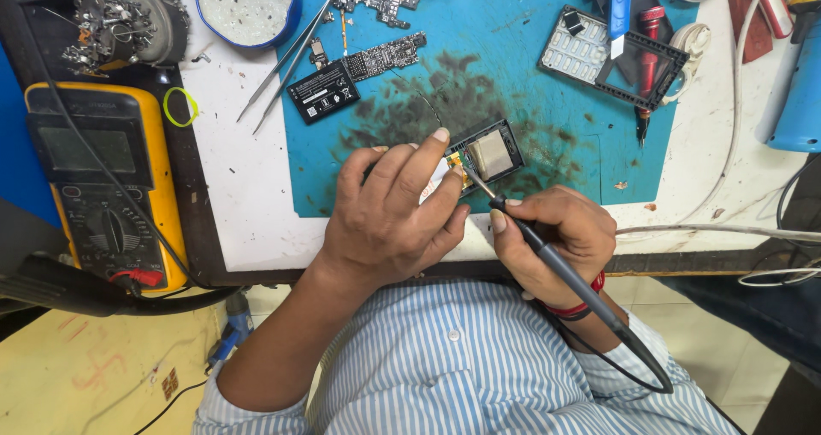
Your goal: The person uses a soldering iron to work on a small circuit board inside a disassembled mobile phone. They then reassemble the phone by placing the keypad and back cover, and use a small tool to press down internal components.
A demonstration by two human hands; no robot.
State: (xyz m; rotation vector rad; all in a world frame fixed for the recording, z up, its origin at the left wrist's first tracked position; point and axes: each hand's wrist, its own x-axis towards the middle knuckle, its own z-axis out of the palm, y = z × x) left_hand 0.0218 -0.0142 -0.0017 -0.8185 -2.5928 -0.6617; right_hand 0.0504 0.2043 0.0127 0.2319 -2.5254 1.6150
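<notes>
My left hand [389,213] presses down on a small opened phone body [489,154] lying on the blue work mat [547,127], fingers over its near end. My right hand [560,238] grips a black soldering iron [556,268] like a pen. Its thin tip touches the phone's inside, right beside my left fingertips. The iron's cord runs back past my wrist, which wears a red band.
A yellow multimeter [107,187] lies at the left. Tweezers [295,50], a black battery [323,93], circuit boards [385,54], a phone frame with keypad [611,54] and a red screwdriver [647,59] sit further back. A blue-rimmed dish [245,5] stands top left. White cables [727,230] run on the right.
</notes>
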